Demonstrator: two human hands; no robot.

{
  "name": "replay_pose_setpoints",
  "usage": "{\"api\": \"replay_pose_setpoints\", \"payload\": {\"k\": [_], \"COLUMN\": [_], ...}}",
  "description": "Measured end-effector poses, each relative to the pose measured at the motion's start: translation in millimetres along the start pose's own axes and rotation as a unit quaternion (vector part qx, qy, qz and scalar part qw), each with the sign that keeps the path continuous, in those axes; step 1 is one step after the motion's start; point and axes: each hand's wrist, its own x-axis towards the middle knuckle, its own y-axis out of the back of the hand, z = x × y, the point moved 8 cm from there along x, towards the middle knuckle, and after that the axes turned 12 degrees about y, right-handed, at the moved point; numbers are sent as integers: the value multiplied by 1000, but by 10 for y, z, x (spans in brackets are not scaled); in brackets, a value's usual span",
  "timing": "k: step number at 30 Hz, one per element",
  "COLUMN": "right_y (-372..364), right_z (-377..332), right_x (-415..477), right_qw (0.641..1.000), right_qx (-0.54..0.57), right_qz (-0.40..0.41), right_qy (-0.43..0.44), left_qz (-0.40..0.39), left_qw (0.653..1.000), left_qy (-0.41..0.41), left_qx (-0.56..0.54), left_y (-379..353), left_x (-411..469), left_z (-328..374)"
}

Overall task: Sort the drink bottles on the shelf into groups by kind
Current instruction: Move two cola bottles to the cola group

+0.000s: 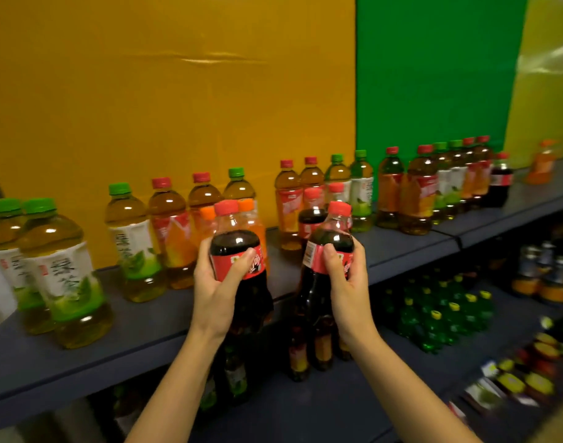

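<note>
My left hand [214,292] grips a dark cola bottle [235,241] with a red cap and red label, held in front of the grey shelf [139,327]. My right hand [347,282] grips a second cola bottle [332,238], tilted slightly left. Both bottles are off the shelf, near its front edge. Behind them stand orange soda bottles [254,219] and another cola bottle [312,215]. Green-capped green tea bottles [66,270] stand at the left. Red-capped iced tea bottles [174,231] are mixed in with green tea bottles [136,244] along the row.
Further right on the shelf is a mixed cluster of tea bottles [420,193], a lone cola bottle [500,180] and an orange soda bottle [543,164]. Yellow and green panels back the shelf. Lower shelves hold green soda bottles [439,318] and other drinks.
</note>
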Motion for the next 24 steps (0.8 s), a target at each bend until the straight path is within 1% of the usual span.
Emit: {"api": "replay_pose_setpoints", "payload": {"k": [6, 13, 17, 24], "right_y": [1342, 2799, 3374, 4232], "right_z": [-148, -311, -340, -239], "right_x": [279, 651, 868, 1409], "right_qw": [998, 991, 988, 985], "right_qx": [-63, -128, -146, -165], "right_qz": [21, 23, 29, 42], "right_qy": [6, 32, 31, 40], "left_qz": [-47, -74, -90, -116], "left_qw": [998, 992, 989, 986], "left_qy": [25, 74, 92, 92], "left_qx": [-26, -64, -69, -75], "left_y": [-1233, -2584, -3187, -4245], "left_x": [-91, -197, -133, 164], "left_z": [-273, -661, -766, -965]}}
